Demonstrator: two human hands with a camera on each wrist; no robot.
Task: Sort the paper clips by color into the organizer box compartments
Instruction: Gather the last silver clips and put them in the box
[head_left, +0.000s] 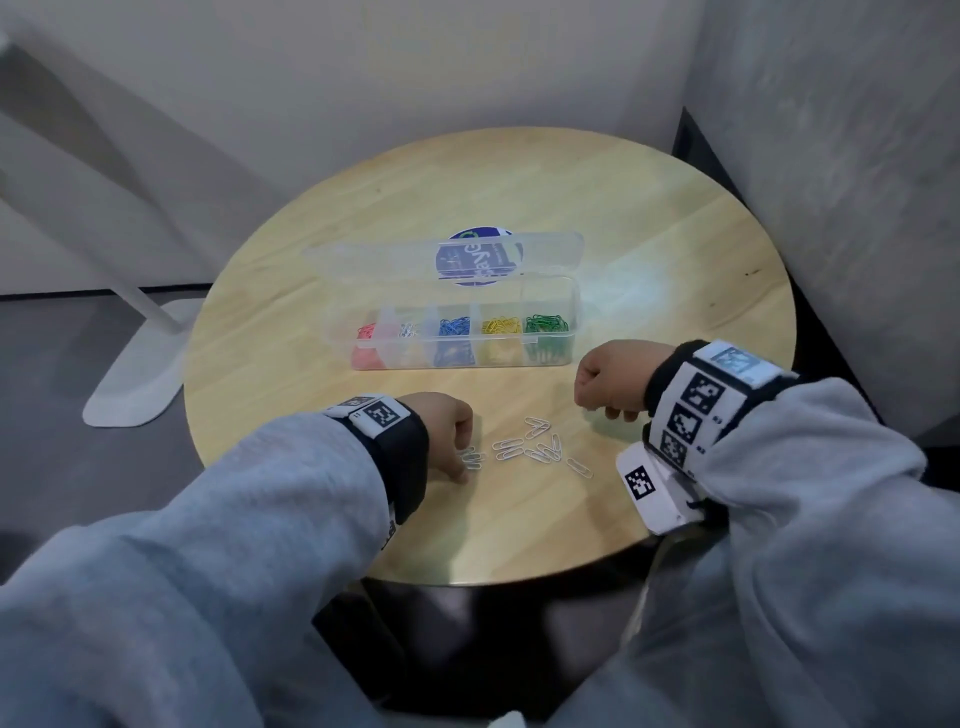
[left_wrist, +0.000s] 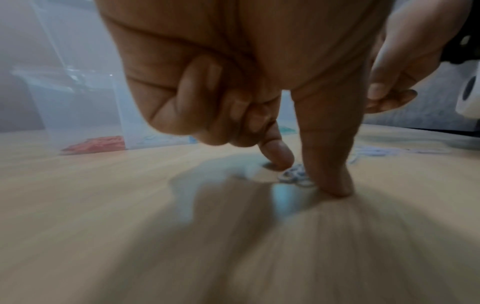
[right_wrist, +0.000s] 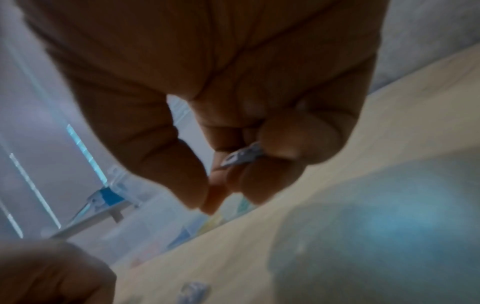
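A clear organizer box (head_left: 575, 312) stands mid-table with its lid (head_left: 374, 254) folded back. Its compartments hold, left to right, red (head_left: 367, 331), white, blue (head_left: 454, 326), yellow (head_left: 501, 326) and green clips (head_left: 545, 323). Several loose white paper clips (head_left: 535, 444) lie in front of it. My left hand (head_left: 465, 462) is down on the table, and in the left wrist view its thumb and forefinger pinch a small bunch of white clips (left_wrist: 293, 174). My right hand (head_left: 597, 405) hovers right of the pile, its curled fingers gripping white clips (right_wrist: 241, 158).
The round wooden table (head_left: 519, 519) ends just before my sleeves. A white stand base (head_left: 135, 384) sits on the floor at left. A grey wall (head_left: 831, 208) is close on the right. A blue round sticker (head_left: 478, 257) shows through the lid.
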